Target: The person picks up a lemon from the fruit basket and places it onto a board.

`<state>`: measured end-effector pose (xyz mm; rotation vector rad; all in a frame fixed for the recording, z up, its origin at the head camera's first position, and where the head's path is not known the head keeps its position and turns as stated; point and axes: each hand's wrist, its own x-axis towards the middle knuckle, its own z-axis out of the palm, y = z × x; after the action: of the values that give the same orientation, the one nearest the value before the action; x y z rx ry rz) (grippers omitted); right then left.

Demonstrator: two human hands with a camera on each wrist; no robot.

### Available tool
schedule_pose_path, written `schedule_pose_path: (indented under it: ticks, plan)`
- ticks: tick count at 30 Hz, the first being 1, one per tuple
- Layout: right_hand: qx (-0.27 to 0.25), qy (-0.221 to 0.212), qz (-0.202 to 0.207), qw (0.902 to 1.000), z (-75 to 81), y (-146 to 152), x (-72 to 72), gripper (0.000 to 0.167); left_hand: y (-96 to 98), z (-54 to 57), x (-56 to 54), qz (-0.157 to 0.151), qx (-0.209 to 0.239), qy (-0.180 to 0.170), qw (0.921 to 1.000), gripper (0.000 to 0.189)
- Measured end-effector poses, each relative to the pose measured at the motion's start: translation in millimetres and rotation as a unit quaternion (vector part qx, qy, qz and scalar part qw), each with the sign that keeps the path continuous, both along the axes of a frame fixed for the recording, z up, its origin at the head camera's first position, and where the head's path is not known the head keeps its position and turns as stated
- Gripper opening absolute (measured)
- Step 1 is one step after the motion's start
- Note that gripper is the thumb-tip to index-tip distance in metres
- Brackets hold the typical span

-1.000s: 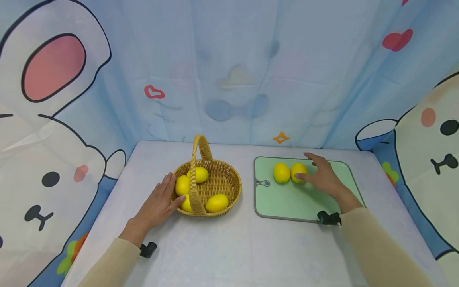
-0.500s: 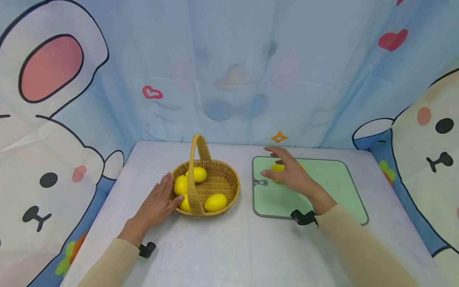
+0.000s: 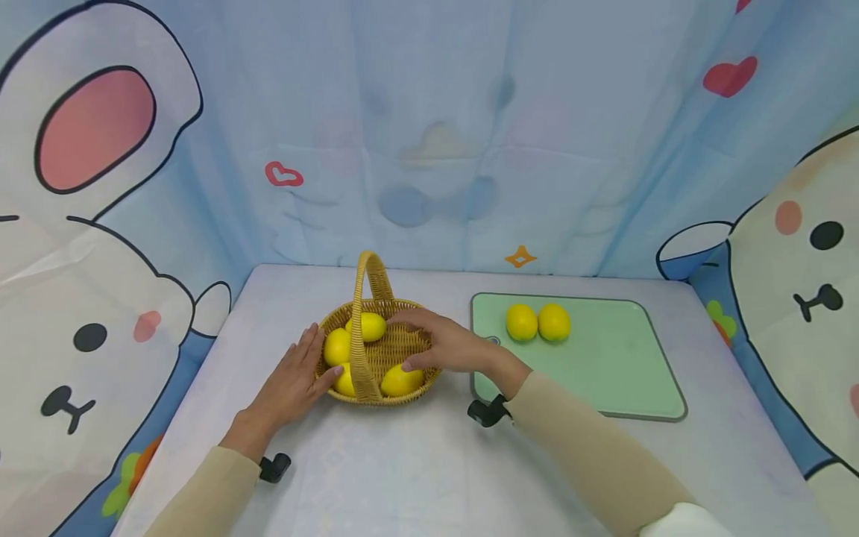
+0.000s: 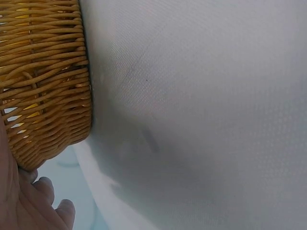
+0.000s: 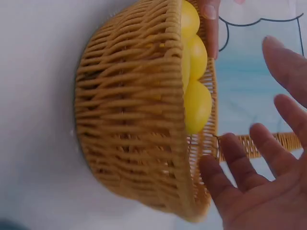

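Observation:
A wicker basket [image 3: 406, 344] with an arched handle [image 3: 365, 358] stands left of centre, with several yellow lemons [image 3: 403, 380] in it. Against its left side rests my left hand [image 3: 290, 388], fingers straight along the wall and thumb over the rim by a lemon. My right hand [image 3: 451, 341] reaches over the basket's right rim, its fingertips above the inside near the lemons. In the right wrist view the fingers [image 5: 240, 165] are spread with nothing between them. The left wrist view shows the basket's woven wall [image 4: 53, 72] beside the left fingers.
A pale green cutting board [image 3: 590, 365] with a grey edge lies to the right, bearing two more lemons [image 3: 554, 323] side by side. Behind the white-covered table [image 3: 376, 477] hangs a blue printed curtain [image 3: 443, 134]. Black wrist cameras [image 3: 488, 411] sit at both wrists.
My right hand has moved left from the lemons on the cutting board to above the basket, carrying nothing. Both board lemons stay in place. The left hand keeps its spot on the basket.

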<state>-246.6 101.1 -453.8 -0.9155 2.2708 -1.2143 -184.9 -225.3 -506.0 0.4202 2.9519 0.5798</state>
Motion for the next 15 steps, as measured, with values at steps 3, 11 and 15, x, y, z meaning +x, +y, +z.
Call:
schedule_pose_path:
  ticks: [3,11,15]
  plan:
    - [0.03,-0.018,0.025,0.9991,-5.1,-11.3,-3.7,0.068,-0.7,-1.2,-0.6,-0.002,0.0,0.002,1.0,0.09]
    - [0.099,-0.031,0.063,0.9926,-10.1,-27.4,-3.3,0.071,0.3,-0.9,-0.6,-0.005,0.003,-0.001,1.0,0.09]
    - [0.137,0.003,0.08,0.9874,-14.5,-32.6,-3.5,0.075,0.2,-1.7,-0.2,-0.004,0.003,0.002,1.0,0.09]
